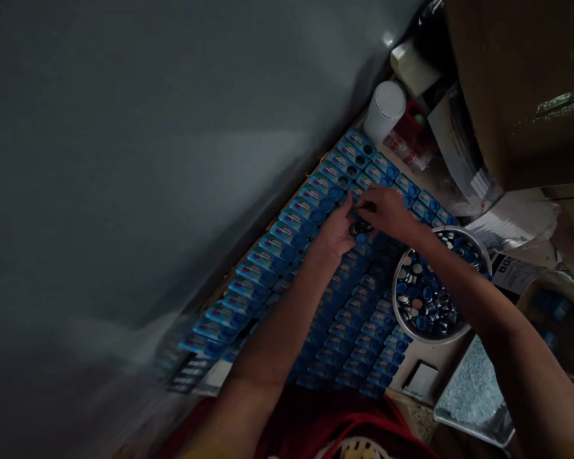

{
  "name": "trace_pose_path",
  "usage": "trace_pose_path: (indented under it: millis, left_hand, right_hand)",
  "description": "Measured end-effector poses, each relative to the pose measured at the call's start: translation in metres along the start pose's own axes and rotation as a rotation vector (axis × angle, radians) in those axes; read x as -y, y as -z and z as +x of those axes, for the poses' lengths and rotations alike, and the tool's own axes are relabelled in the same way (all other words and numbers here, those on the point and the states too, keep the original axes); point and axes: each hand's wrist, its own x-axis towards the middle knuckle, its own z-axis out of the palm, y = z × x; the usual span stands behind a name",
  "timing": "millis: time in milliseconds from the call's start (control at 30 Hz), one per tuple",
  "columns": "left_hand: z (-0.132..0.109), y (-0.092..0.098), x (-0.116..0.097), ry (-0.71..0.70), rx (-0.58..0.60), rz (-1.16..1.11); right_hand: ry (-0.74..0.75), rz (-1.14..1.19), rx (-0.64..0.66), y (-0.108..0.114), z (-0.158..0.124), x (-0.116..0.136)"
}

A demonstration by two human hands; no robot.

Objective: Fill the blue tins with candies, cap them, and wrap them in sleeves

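Rows of blue printed packs (287,237), each with a round spot at one end, cover the tabletop. Over their upper part, my left hand (335,231) is curled palm-up around several small round caps (361,238), some dark and one bright blue. My right hand (386,209) meets it from the right, its fingers pinched together just above these caps; what sits between the fingertips is hidden. A round metal bowl (398,312) full of small blue, white and dark caps stands under my right forearm. At the top of the rows, some packs (356,157) show dark round spots.
A grey wall (148,127) runs along the table's left side. A white lidded tub (385,109) stands at the far corner. To the right are an open cardboard box (530,76), plastic bags (516,220), a small white box (421,381) and a clear-walled tray (473,389) of pale grains.
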Motion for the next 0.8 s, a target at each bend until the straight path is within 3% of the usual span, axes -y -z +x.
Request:
trace_pose_path:
  millis: [133,233,333,433,600,800]
  left_hand:
    - [-0.006,0.006,0.001,0.114,0.006,-0.017]
    - [-0.011,0.015,-0.005,0.057,0.039,0.0]
    - [-0.012,0.022,-0.018,-0.069,0.033,-0.013]
    - [-0.009,0.024,-0.03,-0.147,0.031,-0.035]
    - [0.002,0.022,-0.033,-0.197,0.043,-0.039]
    - [0.006,0.016,-0.028,-0.212,0.04,-0.142]
  right_hand:
    - [-0.233,0.076,-0.217,0.008,0.011,-0.021]
    - [-0.366,0.024,-0.298,0.021,0.024,-0.05]
    - [-0.357,-0.054,-0.193,0.023,0.034,-0.064]
    - [-0.345,-0.182,-0.062,0.016,0.041,-0.055]
    - [-0.461,-0.365,0.089,0.018,0.061,-0.039]
    - [-0.418,-0.348,0.049,0.025,0.056,-0.04]
